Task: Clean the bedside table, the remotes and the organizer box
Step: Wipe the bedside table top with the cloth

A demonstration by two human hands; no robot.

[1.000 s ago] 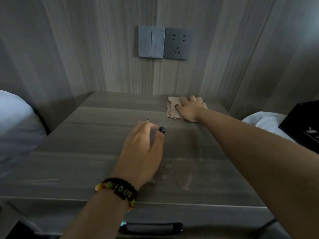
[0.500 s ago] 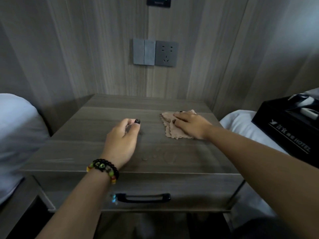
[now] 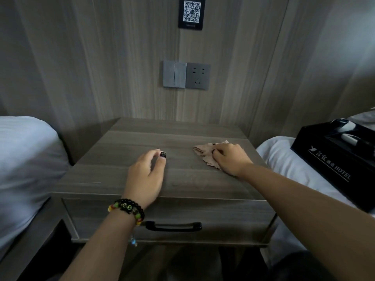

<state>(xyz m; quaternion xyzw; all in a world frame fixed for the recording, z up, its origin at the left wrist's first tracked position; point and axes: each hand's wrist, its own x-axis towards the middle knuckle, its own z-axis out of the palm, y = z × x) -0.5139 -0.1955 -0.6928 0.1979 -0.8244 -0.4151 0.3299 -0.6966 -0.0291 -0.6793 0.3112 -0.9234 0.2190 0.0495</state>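
Fingers (image 3: 218, 152) of right hand (image 3: 229, 159) grip cloth (image 3: 205, 155).

right hand (image 3: 229, 159) apparently gripping cloth (image 3: 207, 153), bedside table (image 3: 125, 175)

Dim wood-grain wall panels (image 3: 81, 57), grey switch (image 3: 174, 74), socket (image 3: 198, 76), QR plaque (image 3: 191, 12), white beds (image 3: 24, 159) either side.

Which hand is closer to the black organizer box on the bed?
Right. The right hand rests on the cloth near the table's right edge, beside the organizer box. The left hand rests mid-table, farther away.
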